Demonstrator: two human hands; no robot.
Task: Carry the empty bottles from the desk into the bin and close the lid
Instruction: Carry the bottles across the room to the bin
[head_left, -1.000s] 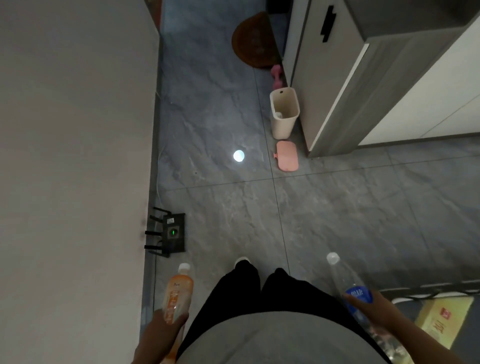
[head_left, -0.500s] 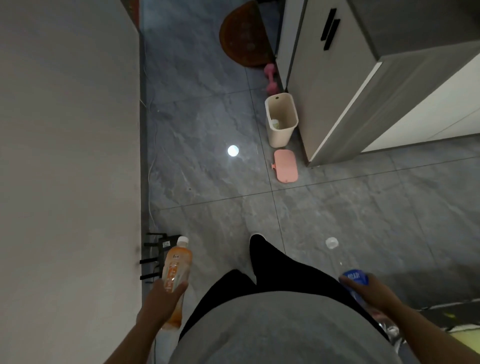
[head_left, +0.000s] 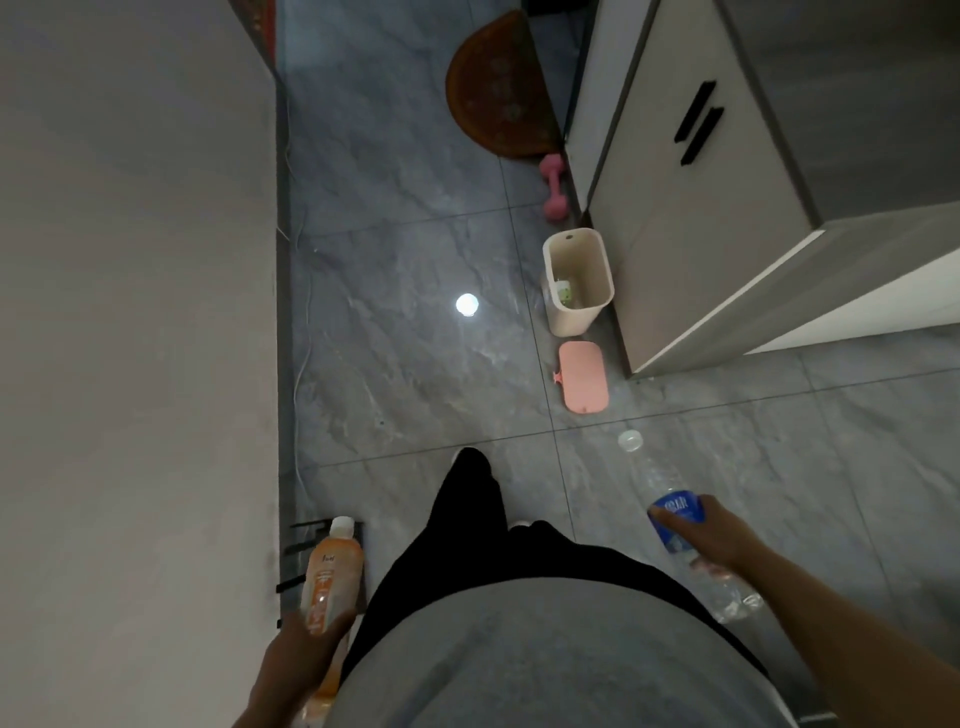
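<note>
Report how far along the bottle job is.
Done: one bottle seems to lie in the open bin already. In hand: the left hand grips the orange bottle, the right hand grips the clear bottle, short of the bin. Left: drop both in, then fit the pink lid, lying on the floor.

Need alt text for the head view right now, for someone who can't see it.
Looking down while walking: left hand grips an orange bottle, right hand a clear blue-labelled bottle. Ahead, an open cream bin stands by a cabinet, its pink lid on the floor.
</note>
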